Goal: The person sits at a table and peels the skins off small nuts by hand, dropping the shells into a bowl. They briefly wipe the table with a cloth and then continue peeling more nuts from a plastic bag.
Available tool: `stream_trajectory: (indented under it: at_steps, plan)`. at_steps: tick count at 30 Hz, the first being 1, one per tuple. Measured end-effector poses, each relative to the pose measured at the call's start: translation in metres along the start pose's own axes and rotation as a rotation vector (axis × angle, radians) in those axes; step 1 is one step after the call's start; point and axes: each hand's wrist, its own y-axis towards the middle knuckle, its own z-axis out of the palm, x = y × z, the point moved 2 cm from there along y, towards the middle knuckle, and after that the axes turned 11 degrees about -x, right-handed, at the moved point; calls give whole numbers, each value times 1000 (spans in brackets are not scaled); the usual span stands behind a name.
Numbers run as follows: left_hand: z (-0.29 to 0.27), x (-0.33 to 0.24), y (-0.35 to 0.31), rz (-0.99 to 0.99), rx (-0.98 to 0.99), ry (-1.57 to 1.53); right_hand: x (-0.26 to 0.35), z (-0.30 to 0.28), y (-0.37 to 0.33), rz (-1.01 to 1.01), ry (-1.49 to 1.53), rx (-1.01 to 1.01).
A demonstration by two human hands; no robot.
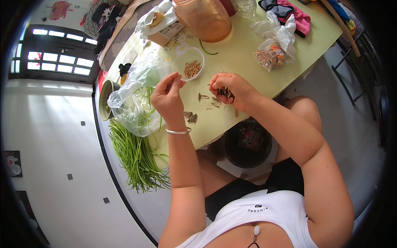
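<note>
My left hand [168, 97], a bangle at its wrist, has thumb and fingertips pinched together at the near left rim of a clear round bowl [181, 56]. Whatever is in the pinch is too small to make out. Inside the bowl lies a heap of pale brown shelled kernels [192, 69]. To the right, my right hand [235, 89] is curled around a clump of dark striped sunflower seeds [224, 91], partly hidden by the fingers. Between the hands, loose seeds and husks [215, 100] lie scattered on the table. A small pile of striped seeds [191, 117] rests beside my left wrist.
On the pale yellow table [244, 53] stand a large orange-tinted jar [204, 20] and a cardboard box [167, 33]. A snack bag [271, 56] lies right. Left are a plastic bag [138, 103] and long green stems [134, 153] over the edge. A black bin [248, 144] stands below.
</note>
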Motion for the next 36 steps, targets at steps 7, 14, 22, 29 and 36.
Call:
stream_trajectory:
  at_steps: [7, 14, 22, 29, 36]
  plan:
    - [-19, -3, 14, 59, 157, 471, 4, 4, -4, -8, 33, -1]
    - [-45, -8, 4, 196, 674, 982, 5, 3, -2, -62, 7, 56]
    - [-29, -16, -18, 210, 829, 1097, 5, 8, -6, -49, -40, 117]
    - [-27, 1, -15, 193, 774, 943, 1, 3, -2, -43, -151, 84]
    - [-9, -24, -23, 128, 388, 437, -18, 13, -1, -196, -296, -29]
